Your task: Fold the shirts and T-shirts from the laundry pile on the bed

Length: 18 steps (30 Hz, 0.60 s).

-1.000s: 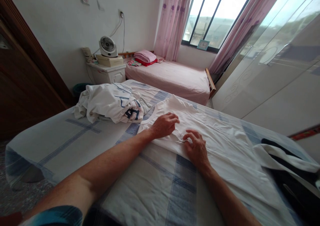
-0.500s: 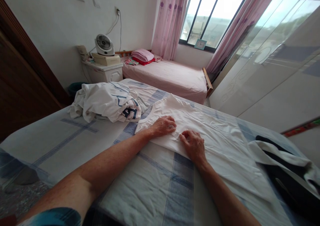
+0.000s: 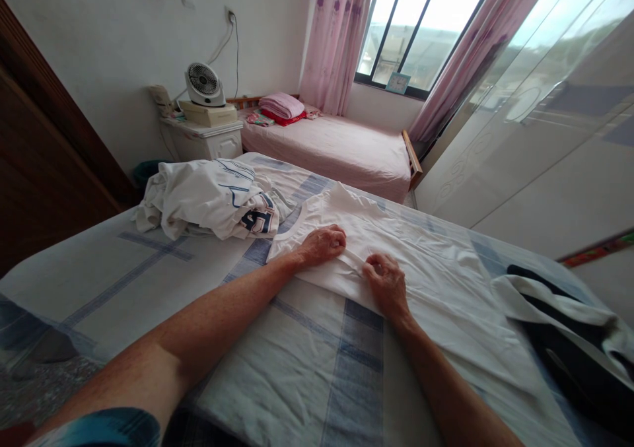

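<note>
white wrinkled fabric shirt (image 3: 436, 262) runs long left-to-right under my curled left hand (image 3: 323, 244), nearer its neckline (image 3: 306, 217), and curled right hand (image 3: 387, 280); pinching? can't tell.

White shirt (image 3: 436, 269), creased, spread out on a patterned bedsheet (image 3: 364, 368), rounded neckline at the left end

Left hand (image 3: 323, 245), right hand (image 3: 386, 279) near each other, curled.

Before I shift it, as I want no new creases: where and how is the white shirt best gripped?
Probably by the near edge, from the person's side, pinched at two well-spread points: the white shirt lies nearly flat, its long edge facing the person.
</note>
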Each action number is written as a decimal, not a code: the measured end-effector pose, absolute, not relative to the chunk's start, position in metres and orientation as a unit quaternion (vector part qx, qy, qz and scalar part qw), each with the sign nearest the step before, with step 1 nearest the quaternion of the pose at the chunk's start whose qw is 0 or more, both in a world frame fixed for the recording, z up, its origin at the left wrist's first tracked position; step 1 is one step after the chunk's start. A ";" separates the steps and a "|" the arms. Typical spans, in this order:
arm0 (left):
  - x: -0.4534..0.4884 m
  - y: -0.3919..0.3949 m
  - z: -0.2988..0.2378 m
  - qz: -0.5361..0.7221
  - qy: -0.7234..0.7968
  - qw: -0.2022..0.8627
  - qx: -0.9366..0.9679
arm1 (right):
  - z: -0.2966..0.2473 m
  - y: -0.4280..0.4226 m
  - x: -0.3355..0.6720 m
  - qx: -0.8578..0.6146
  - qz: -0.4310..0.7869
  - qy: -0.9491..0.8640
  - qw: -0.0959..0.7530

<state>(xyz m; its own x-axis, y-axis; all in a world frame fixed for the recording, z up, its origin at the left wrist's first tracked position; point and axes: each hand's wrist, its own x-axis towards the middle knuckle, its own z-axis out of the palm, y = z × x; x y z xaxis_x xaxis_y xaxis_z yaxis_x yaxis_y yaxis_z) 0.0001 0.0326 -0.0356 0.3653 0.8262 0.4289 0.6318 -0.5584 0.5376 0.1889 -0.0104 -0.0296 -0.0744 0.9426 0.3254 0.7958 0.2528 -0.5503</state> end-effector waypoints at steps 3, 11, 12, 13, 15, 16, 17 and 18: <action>0.001 0.033 -0.036 0.330 0.454 0.124 0.818 | -0.030 -0.011 0.188 -0.621 0.085 -0.728 0.277; 0.004 0.027 -0.037 0.232 0.497 0.037 0.835 | -0.035 -0.021 0.186 -0.470 -0.015 -0.853 0.226; 0.004 0.027 -0.037 0.207 0.519 0.033 0.829 | -0.035 -0.023 0.186 -0.459 -0.017 -0.867 0.195; 0.005 0.027 -0.038 0.184 0.539 0.034 0.821 | -0.036 -0.025 0.185 -0.457 -0.015 -0.874 0.165; 0.004 0.028 -0.039 0.156 0.573 0.042 0.803 | -0.037 -0.028 0.185 -0.470 -0.004 -0.874 0.121; 0.003 0.028 -0.039 0.151 0.584 0.047 0.796 | -0.037 -0.029 0.184 -0.480 0.001 -0.871 0.108; 0.002 0.028 -0.039 0.149 0.594 0.050 0.789 | -0.037 -0.031 0.184 -0.490 0.005 -0.866 0.100; 0.001 0.029 -0.039 0.148 0.602 0.051 0.783 | -0.037 -0.033 0.183 -0.497 0.009 -0.863 0.096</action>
<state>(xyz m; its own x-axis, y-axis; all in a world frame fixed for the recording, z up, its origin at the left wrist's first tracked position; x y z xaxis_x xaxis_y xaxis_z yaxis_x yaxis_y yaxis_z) 0.0008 0.0286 -0.0386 0.2321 0.9576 0.1709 0.9276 -0.2707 0.2574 0.1835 -0.0327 -0.0370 -0.4882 0.8585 0.1569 0.8552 0.5065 -0.1104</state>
